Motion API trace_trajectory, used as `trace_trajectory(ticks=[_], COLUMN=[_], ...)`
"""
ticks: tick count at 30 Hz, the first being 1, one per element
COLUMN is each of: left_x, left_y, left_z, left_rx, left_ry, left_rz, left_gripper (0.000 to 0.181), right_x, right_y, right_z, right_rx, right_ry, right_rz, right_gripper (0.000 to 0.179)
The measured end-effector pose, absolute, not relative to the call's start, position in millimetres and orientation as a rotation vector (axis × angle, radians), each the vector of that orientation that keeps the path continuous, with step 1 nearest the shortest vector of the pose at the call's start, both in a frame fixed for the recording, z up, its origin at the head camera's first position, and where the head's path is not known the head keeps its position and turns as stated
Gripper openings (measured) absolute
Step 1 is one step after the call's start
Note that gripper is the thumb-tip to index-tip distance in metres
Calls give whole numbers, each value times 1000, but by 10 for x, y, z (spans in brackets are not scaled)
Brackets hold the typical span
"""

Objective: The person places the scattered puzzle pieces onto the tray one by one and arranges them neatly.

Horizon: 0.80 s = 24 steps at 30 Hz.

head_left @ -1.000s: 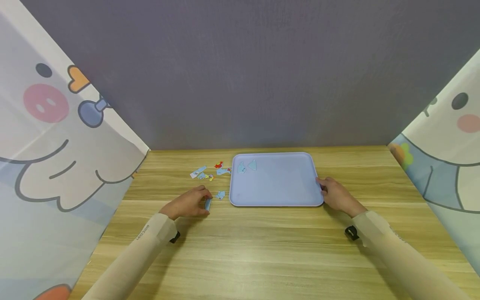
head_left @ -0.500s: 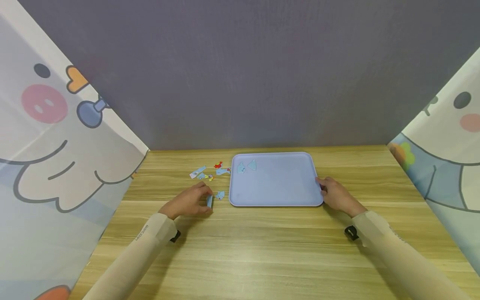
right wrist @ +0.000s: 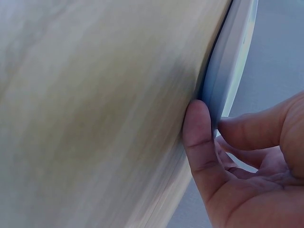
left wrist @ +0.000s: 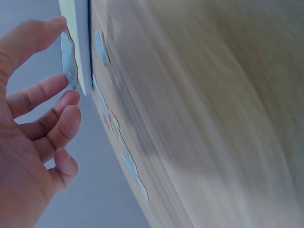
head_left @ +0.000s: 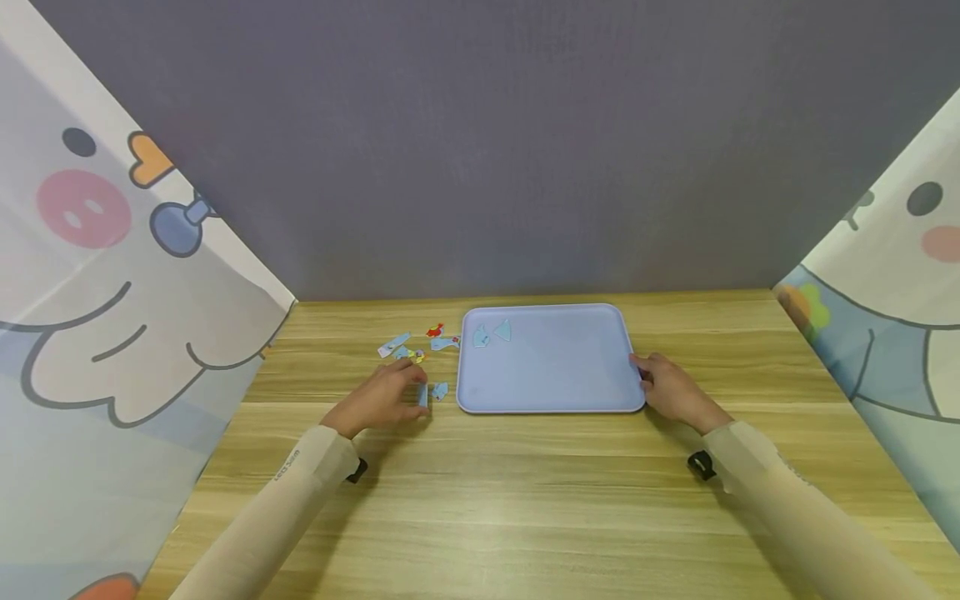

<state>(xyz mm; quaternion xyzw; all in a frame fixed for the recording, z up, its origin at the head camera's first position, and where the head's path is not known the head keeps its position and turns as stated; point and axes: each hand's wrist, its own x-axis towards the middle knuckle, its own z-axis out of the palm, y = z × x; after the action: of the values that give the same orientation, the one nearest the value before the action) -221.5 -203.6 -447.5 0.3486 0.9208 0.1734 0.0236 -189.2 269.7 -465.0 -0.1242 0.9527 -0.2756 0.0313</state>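
Note:
My left hand (head_left: 381,400) pinches a thin light-blue puzzle piece (head_left: 423,395) between thumb and fingertips, just above the table. In the left wrist view this piece (left wrist: 69,59) stands on edge, its wavy cut side outward. Close to the right of those fingers lies another blue puzzle piece (head_left: 440,390). On the far right, my right hand (head_left: 670,388) grips the right edge of a pale lavender tray (head_left: 555,367). From the right wrist view, its thumb and a finger sit at the tray rim (right wrist: 223,71). Two pale blue pieces (head_left: 481,335) lie in the tray's upper left corner.
Several loose pieces (head_left: 394,344) lie on the wooden table (head_left: 555,500) left of the tray, among them a red one (head_left: 435,330). A grey wall (head_left: 540,150) rises behind the table, with cartoon-printed panels (head_left: 135,317) at both sides.
My left hand has moved slightly right and away from me with the puzzle piece, closer to the loose blue one. The right hand stays at the tray's edge.

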Motion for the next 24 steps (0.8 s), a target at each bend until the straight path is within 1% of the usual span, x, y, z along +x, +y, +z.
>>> trace_trajectory(ticks=[11,24], left_x=[-2229,-2257], left_y=[-1930,-1833], left_z=[-4444,-4446], left_rx=[1052,1106], left_ry=[2899,2931], left_rz=[530,544], left_gripper=[44,46], right_x=[-1886,-1893], right_y=[2681,2682], right_z=[-4637,-4644], right_rx=[-383,-374], right_ry=[2936,2937], right_rz=[-866,-863], right_gripper=[45,46])
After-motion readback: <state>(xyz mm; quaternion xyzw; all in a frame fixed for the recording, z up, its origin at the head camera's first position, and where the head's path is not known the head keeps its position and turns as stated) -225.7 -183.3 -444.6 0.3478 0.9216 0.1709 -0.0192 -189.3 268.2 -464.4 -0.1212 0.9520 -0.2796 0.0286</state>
